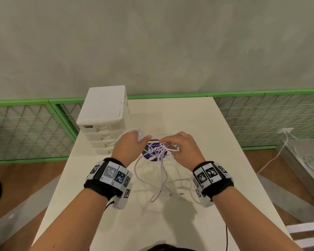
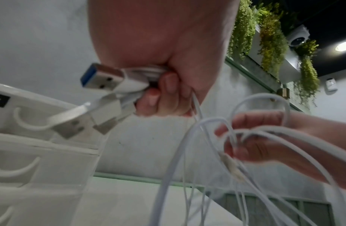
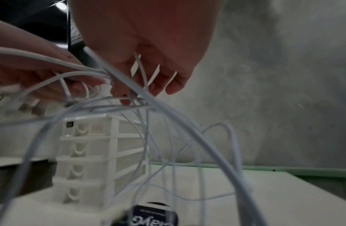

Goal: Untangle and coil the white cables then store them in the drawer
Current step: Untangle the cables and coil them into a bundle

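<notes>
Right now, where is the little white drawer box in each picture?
Head view: the drawer box stands left of centre on the table, just beyond the left hand.
Left wrist view: the box fills the lower left.
Right wrist view: lower left of centre, behind the white cables.
Shared landmark: its curved drawer handles.

- Head view: high above, facing forward and down over both forearms onto the white table (image 1: pixel 216 124) and the grey wall beyond.
- Left wrist view: very close under the left hand (image 2: pixel 164 50), aimed up and outward (wall and ceiling plants fill the background).
- Right wrist view: tight beneath the right hand (image 3: pixel 149 50), facing the wall.
- Shared by all three: the drawer unit (image 1: pixel 105 122), the white cables (image 1: pixel 159 171).
</notes>
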Available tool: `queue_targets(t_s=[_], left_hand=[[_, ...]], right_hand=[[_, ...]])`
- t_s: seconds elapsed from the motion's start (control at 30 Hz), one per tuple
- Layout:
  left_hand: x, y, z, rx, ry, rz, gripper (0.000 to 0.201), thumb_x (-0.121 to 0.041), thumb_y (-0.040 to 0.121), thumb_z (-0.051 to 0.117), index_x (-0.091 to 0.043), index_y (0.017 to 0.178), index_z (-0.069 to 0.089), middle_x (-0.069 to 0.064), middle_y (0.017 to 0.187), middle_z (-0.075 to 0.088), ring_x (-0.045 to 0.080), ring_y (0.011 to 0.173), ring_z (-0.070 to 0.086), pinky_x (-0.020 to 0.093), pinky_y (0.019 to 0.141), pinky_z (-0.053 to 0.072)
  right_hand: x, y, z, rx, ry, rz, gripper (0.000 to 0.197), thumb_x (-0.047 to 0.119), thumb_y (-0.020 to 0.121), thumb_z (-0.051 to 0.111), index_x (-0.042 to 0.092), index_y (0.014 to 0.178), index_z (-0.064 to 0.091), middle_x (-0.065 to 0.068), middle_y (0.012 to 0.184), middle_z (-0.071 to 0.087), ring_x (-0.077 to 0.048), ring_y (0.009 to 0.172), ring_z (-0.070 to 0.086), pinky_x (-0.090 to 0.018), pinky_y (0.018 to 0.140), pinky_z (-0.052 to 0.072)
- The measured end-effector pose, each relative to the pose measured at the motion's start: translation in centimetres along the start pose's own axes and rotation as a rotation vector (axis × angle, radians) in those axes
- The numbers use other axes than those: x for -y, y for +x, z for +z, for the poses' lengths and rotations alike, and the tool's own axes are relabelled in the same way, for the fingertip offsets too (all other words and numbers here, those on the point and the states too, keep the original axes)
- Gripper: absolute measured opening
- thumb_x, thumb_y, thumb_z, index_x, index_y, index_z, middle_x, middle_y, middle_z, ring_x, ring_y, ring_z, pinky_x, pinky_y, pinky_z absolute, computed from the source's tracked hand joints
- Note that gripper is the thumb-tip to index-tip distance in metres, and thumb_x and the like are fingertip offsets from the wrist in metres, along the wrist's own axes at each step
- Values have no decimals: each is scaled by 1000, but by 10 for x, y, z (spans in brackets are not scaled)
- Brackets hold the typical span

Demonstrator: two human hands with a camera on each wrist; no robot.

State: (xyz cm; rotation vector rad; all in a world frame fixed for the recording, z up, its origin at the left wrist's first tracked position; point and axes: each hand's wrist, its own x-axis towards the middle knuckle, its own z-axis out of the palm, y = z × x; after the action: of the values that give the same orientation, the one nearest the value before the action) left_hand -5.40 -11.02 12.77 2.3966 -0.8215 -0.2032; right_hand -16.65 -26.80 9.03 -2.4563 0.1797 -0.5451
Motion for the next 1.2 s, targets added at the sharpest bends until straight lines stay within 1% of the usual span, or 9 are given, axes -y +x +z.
queue_targets(t_s=[0.13,0.27,0.37,0.63,0.77,0.83,0.97,1.1,1.2], left_hand=[[6,8,-11,-173,15,58,48,-41,92,52,-13,59,30,5,61,36,22,59,38,32,59,30],[18,15,-18,-284,-81,-45,52,-44,90,53,5,73,54,18,74,61,33,71,56,37,64,42],[27,18,-24,-326,-124,-87,53,-45,89,53,6,78,58,21,77,63,35,73,58,39,67,45],[13,13,-35,-262,-450,-157,37,-38,90,57,-11,64,57,6,62,58,23,58,53,30,61,43],[4,12,-26,-175,-379,-101,39,-41,90,56,-11,66,57,1,59,57,18,54,52,29,58,40],[-2,9,-20,-137,-381,-72,38,-41,90,57,-13,65,57,0,59,57,15,54,52,28,58,41],[-17,3,-14,-101,-477,-17,36,-40,88,60,-16,61,55,-3,51,51,7,43,47,27,52,38],[-27,0,-21,-65,-529,21,36,-39,87,61,-11,65,58,-3,50,51,1,36,45,24,51,38],[-22,-6,-15,-30,-487,20,47,-42,85,62,4,78,61,-4,51,53,1,40,46,26,55,40]], right_hand=[[-8,-4,0,116,-219,0,16,10,79,59,23,87,64,7,86,68,-20,92,57,-35,93,33],[-19,-8,6,152,-264,-166,23,5,72,61,27,75,66,11,103,68,-18,103,50,-26,91,23],[-27,-11,6,222,-348,-173,24,7,76,63,29,74,69,14,119,65,-23,114,52,-38,101,27],[-52,-38,7,590,-521,232,56,3,85,41,36,129,50,9,155,23,-16,144,14,-44,118,5],[-40,-27,0,38,-90,291,28,-3,74,50,18,80,68,-4,122,57,-23,119,50,-40,105,35],[-18,-15,-5,-154,58,194,23,-2,79,51,14,82,66,-3,106,60,-20,104,55,-29,94,40],[13,3,3,217,82,155,27,18,93,50,15,117,61,-4,122,61,-19,111,53,-25,95,38],[9,-4,17,383,31,262,22,32,90,55,23,105,69,-4,102,68,-18,88,58,-35,87,45],[5,-1,17,476,-184,330,59,47,81,62,27,134,45,0,126,54,-24,112,53,-38,98,36]])
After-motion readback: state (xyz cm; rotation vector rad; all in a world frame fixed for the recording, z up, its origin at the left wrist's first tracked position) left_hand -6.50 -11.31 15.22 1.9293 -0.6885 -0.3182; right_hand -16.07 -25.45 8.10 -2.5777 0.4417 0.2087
